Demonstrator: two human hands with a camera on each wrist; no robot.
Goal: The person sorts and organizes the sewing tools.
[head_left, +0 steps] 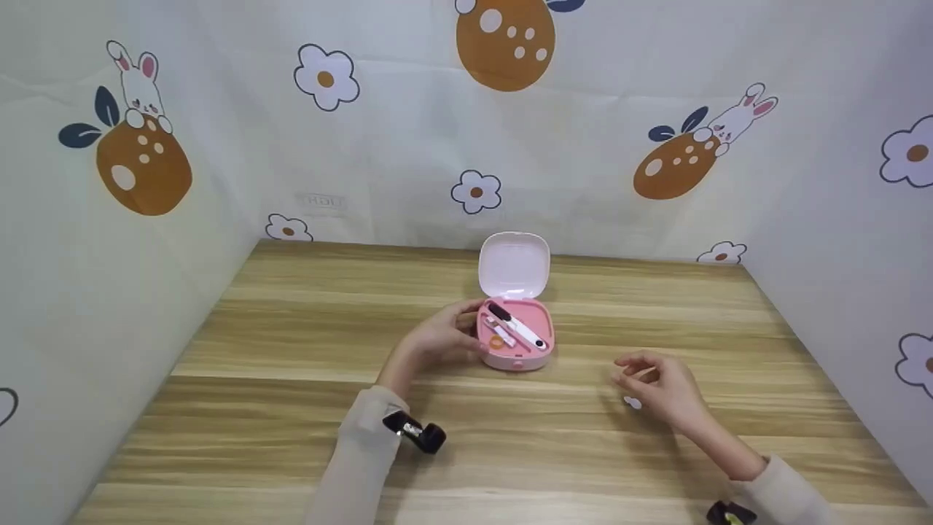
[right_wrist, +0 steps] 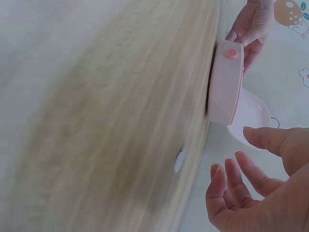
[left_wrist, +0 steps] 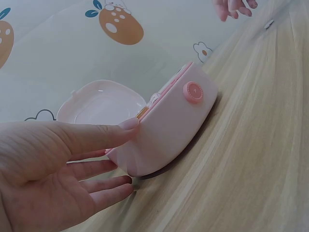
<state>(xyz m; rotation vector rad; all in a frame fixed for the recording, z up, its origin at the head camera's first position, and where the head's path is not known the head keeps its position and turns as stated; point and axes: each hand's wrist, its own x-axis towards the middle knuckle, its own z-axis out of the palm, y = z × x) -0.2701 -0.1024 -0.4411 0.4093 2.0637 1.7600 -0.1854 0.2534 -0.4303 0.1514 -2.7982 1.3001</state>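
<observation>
A small pink box (head_left: 516, 362) stands on the table with its pale lid (head_left: 514, 266) raised at the back. My left hand (head_left: 444, 334) holds the box by its left side, with the thumb (left_wrist: 126, 124) on the rim by the front corner and the other fingers along the side. Inside lie a slim white tool (head_left: 526, 332) with a dark end, a small white piece (head_left: 503, 335) and an orange ring (head_left: 496, 342). To the right of the box, my right hand (head_left: 665, 386) hovers with fingers loosely bent, holding nothing. Just beneath it lies a small white flat piece (head_left: 632, 402).
The wood-patterned table (head_left: 291, 328) is bounded by a printed cloth (head_left: 408, 146) at the back and both sides. The raised lid stands close to the back cloth. A round pink button (left_wrist: 193, 92) sticks out from the box's front.
</observation>
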